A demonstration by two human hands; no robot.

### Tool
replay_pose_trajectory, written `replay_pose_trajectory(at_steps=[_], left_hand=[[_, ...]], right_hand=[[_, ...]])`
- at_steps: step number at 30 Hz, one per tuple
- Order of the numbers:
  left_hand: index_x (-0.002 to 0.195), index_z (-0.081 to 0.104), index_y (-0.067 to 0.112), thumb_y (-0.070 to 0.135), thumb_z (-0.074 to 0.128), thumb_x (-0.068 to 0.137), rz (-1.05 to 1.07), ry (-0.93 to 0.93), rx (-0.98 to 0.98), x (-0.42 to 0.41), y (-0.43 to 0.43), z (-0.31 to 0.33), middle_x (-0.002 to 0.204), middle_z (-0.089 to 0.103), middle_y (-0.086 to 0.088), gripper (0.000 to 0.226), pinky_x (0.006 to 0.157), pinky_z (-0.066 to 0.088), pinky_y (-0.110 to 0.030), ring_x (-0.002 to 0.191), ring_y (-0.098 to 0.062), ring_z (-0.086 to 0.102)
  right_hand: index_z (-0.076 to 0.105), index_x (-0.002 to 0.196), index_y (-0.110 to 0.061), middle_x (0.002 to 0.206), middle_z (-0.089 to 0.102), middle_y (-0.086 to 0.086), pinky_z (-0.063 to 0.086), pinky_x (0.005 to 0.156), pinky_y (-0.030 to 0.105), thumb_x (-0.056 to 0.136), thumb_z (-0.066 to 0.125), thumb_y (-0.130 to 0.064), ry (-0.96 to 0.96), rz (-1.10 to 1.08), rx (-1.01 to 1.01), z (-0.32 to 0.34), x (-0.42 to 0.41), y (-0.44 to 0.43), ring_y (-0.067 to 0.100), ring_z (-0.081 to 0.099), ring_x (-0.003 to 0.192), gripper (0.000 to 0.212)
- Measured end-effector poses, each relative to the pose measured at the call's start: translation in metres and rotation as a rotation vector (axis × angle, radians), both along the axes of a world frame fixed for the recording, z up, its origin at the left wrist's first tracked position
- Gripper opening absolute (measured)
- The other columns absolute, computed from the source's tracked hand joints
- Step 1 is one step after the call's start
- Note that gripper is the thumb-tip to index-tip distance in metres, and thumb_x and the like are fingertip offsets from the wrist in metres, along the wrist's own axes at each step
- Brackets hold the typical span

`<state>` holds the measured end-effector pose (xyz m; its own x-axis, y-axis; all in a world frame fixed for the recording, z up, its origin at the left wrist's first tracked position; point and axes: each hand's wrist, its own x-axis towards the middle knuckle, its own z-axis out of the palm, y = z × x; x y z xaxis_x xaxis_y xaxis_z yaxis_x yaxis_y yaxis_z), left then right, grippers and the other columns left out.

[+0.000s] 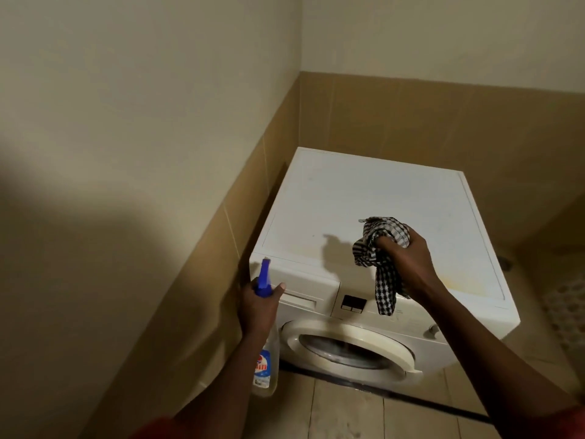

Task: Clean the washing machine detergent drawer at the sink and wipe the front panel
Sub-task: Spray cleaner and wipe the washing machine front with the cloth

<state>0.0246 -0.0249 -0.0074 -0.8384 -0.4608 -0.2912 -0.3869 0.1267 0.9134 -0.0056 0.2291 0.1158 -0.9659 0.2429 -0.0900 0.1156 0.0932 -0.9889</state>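
White on the washing machine (364,198), with a faint yellowish stain near the right edge of its top. Cream on the door ring (348,331); near-black on the small display (353,303). Black-and-white check on the dishcloth (380,245). Bright blue on the head of the spray bottle (267,359), clear below, with a blue, white and red label. Cream upper wall (142,90) over tan wall tiles (411,115). Pale beige floor tiles (348,413). Red sleeves (152,429). Possibly a pale dotted mat (566,312) at far right.
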Motion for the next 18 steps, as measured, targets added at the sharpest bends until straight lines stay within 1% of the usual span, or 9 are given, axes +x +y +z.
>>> replay_pose_trajectory(at_steps=[3, 4, 7, 10, 12, 14, 16, 17, 18], left_hand=[[0.108, 0.061, 0.01, 0.031, 0.084, 0.072, -0.11, -0.03, 0.002, -0.004, 0.006, -0.004, 0.098, 0.069, -0.008, 0.048, 0.076, 0.056, -0.031, 0.086, -0.02, 0.067], [0.108, 0.061, 0.011, 0.032, 0.084, 0.071, -0.129, -0.046, 0.003, -0.004, 0.009, -0.005, 0.096, 0.069, -0.006, 0.048, 0.077, 0.057, -0.032, 0.086, -0.02, 0.067], [0.101, 0.062, 0.012, 0.032, 0.084, 0.071, -0.15, -0.091, 0.011, 0.001, 0.018, -0.008, 0.085, 0.067, -0.003, 0.042, 0.075, 0.058, -0.033, 0.077, -0.018, 0.065], [0.093, 0.059, 0.021, 0.029, 0.084, 0.072, -0.211, -0.119, -0.004, 0.01, 0.029, -0.012, 0.087, 0.069, -0.001, 0.033, 0.08, 0.059, -0.034, 0.082, -0.017, 0.068], [0.095, 0.059, 0.02, 0.028, 0.084, 0.073, -0.222, -0.143, -0.013, 0.012, 0.033, -0.013, 0.088, 0.068, -0.001, 0.035, 0.078, 0.057, -0.029, 0.082, -0.017, 0.067], [0.094, 0.058, 0.019, 0.026, 0.083, 0.074, -0.204, -0.148, -0.012, 0.01, 0.034, -0.012, 0.085, 0.067, 0.0, 0.033, 0.075, 0.054, -0.024, 0.083, -0.019, 0.067], [0.099, 0.058, 0.019, 0.024, 0.082, 0.075, -0.161, -0.14, 0.004, 0.008, 0.03, -0.009, 0.088, 0.066, 0.003, 0.035, 0.075, 0.05, -0.02, 0.089, -0.019, 0.066], [0.104, 0.058, 0.018, 0.024, 0.082, 0.075, -0.127, -0.146, 0.006, 0.007, 0.027, -0.006, 0.094, 0.066, 0.003, 0.038, 0.076, 0.049, -0.019, 0.092, -0.017, 0.065], [0.109, 0.059, 0.016, 0.023, 0.082, 0.075, -0.093, -0.148, 0.008, 0.006, 0.024, -0.003, 0.099, 0.067, 0.003, 0.041, 0.077, 0.047, -0.017, 0.094, -0.015, 0.064]], right_hand=[[0.067, 0.102, -0.016, 0.093, 0.073, 0.007, 0.057, 0.073, 0.038, 0.078, 0.069, -0.012, 0.004, 0.016, 0.027, 0.002, -0.009, -0.005, 0.027, 0.07, 0.089, 0.024], [0.067, 0.102, -0.017, 0.093, 0.073, 0.007, 0.057, 0.073, 0.037, 0.078, 0.069, -0.012, 0.008, 0.019, 0.028, 0.003, -0.012, -0.007, 0.027, 0.07, 0.089, 0.024], [0.067, 0.101, -0.02, 0.094, 0.073, 0.005, 0.058, 0.077, 0.041, 0.075, 0.069, -0.018, 0.013, 0.048, 0.049, 0.004, -0.028, -0.01, 0.026, 0.07, 0.09, 0.027], [0.065, 0.097, -0.023, 0.091, 0.073, 0.001, 0.058, 0.078, 0.041, 0.074, 0.07, -0.022, 0.044, 0.074, 0.107, 0.003, -0.042, -0.016, 0.022, 0.07, 0.088, 0.023], [0.062, 0.098, -0.023, 0.09, 0.071, -0.003, 0.056, 0.074, 0.035, 0.078, 0.069, -0.02, 0.081, 0.101, 0.181, 0.0, -0.051, -0.019, 0.015, 0.068, 0.085, 0.021], [0.059, 0.106, -0.023, 0.092, 0.069, -0.008, 0.051, 0.07, 0.023, 0.08, 0.069, -0.017, 0.122, 0.168, 0.265, -0.006, -0.058, -0.023, 0.004, 0.066, 0.084, 0.028], [0.057, 0.113, -0.025, 0.092, 0.068, -0.012, 0.047, 0.066, 0.011, 0.081, 0.069, -0.017, 0.146, 0.281, 0.372, -0.018, -0.063, -0.026, -0.007, 0.064, 0.079, 0.035], [0.056, 0.115, -0.027, 0.091, 0.067, -0.014, 0.047, 0.065, 0.009, 0.082, 0.07, -0.02, 0.155, 0.358, 0.43, -0.027, -0.064, -0.028, -0.008, 0.064, 0.077, 0.037], [0.055, 0.117, -0.029, 0.091, 0.067, -0.015, 0.048, 0.067, 0.011, 0.082, 0.07, -0.025, 0.166, 0.444, 0.495, -0.037, -0.063, -0.029, -0.007, 0.064, 0.078, 0.039]])
